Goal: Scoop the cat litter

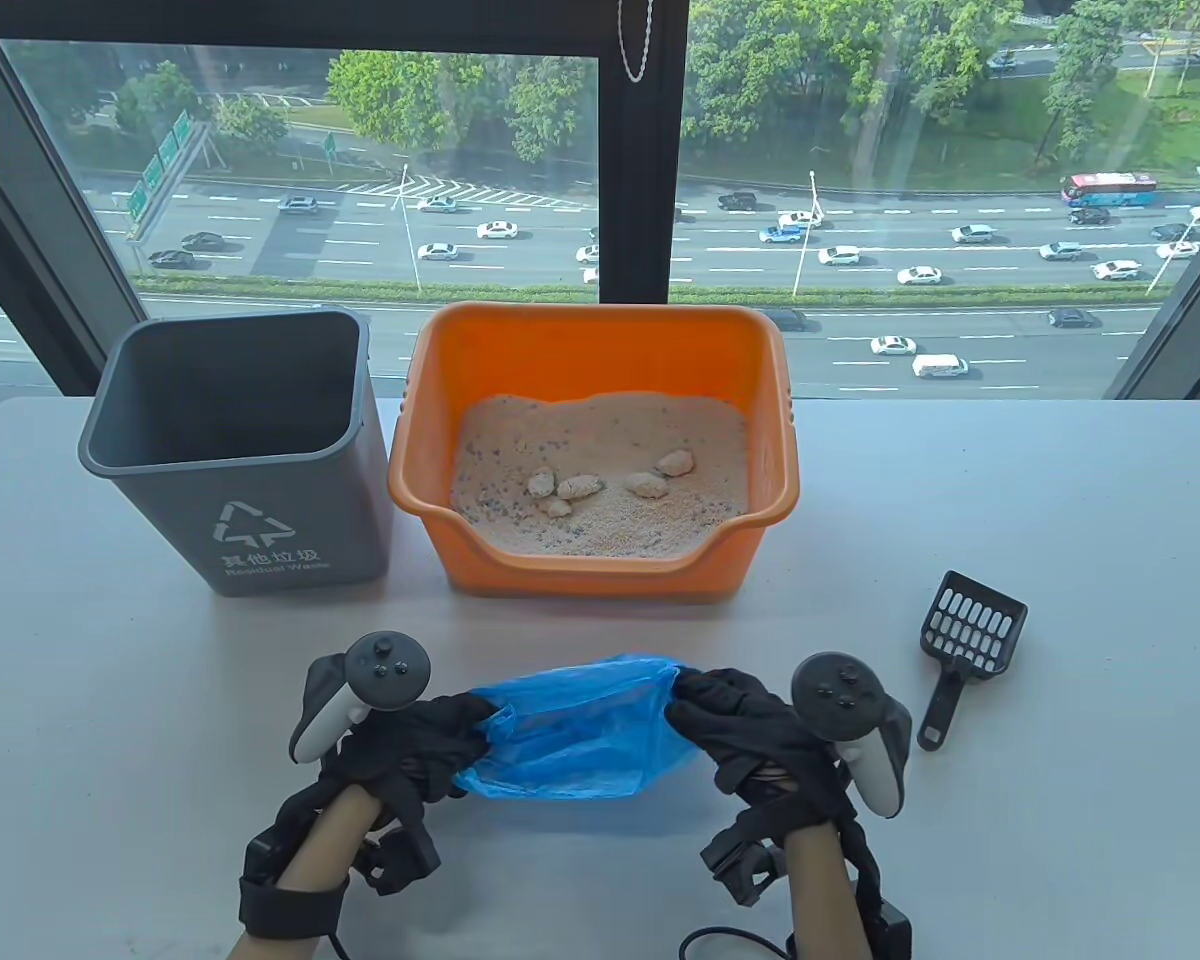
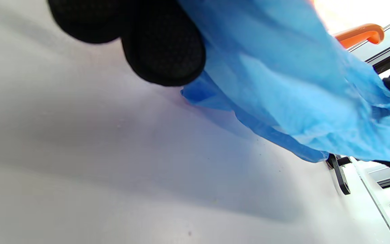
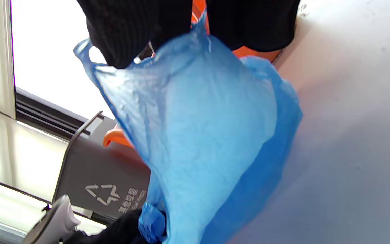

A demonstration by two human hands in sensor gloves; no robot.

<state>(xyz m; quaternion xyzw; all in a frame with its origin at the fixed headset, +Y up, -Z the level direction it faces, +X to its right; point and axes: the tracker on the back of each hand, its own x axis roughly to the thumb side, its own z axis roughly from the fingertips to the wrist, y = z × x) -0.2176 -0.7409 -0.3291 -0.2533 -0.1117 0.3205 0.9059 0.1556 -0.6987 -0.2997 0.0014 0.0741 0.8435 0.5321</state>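
Note:
A blue plastic bag [image 1: 575, 725] is held stretched between both hands above the table's front middle. My left hand [image 1: 445, 735] grips its left edge and my right hand [image 1: 715, 715] grips its right edge. The bag also shows in the left wrist view [image 2: 300, 95] and in the right wrist view [image 3: 201, 142]. An orange litter box [image 1: 600, 350] with sandy litter and several pale clumps [image 1: 580, 487] stands behind the bag. A black slotted scoop [image 1: 965, 645] lies on the table to the right of my right hand. A grey waste bin [image 1: 245, 450] stands left of the litter box.
The white table [image 1: 1060, 520] reaches back to a large window. A black cable [image 1: 730, 940] runs by my right forearm at the front edge.

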